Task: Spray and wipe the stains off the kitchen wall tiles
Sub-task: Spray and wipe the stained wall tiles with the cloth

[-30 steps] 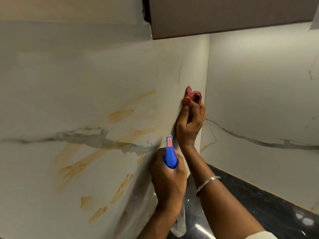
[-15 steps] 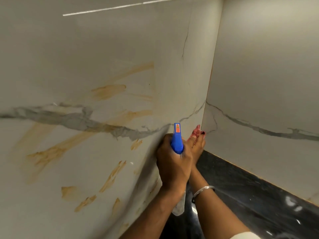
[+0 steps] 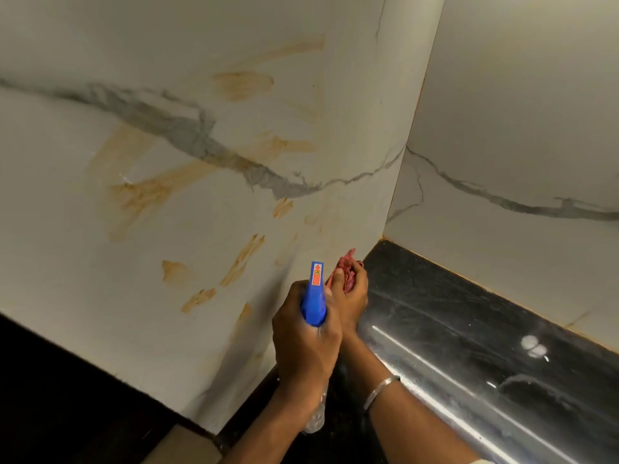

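The left wall tile (image 3: 201, 212) is white marble with a grey vein and several orange-brown stains (image 3: 147, 192) smeared across it. My left hand (image 3: 301, 339) grips a spray bottle with a blue trigger head (image 3: 315, 296), its clear body hanging below my wrist. Just behind it, my right hand (image 3: 351, 296) holds a crumpled red cloth (image 3: 345, 266) against the bottom of the left tile, near the corner with the counter.
A second marble tile (image 3: 502, 145) forms the right wall and meets the left one in a corner. A glossy black counter (image 3: 469, 346) runs along below. The left tile ends at a dark edge at the lower left.
My right hand has moved the red cloth down the wall from upper corner height to the tile's base. The view has tilted down, losing the cabinet and showing more counter.
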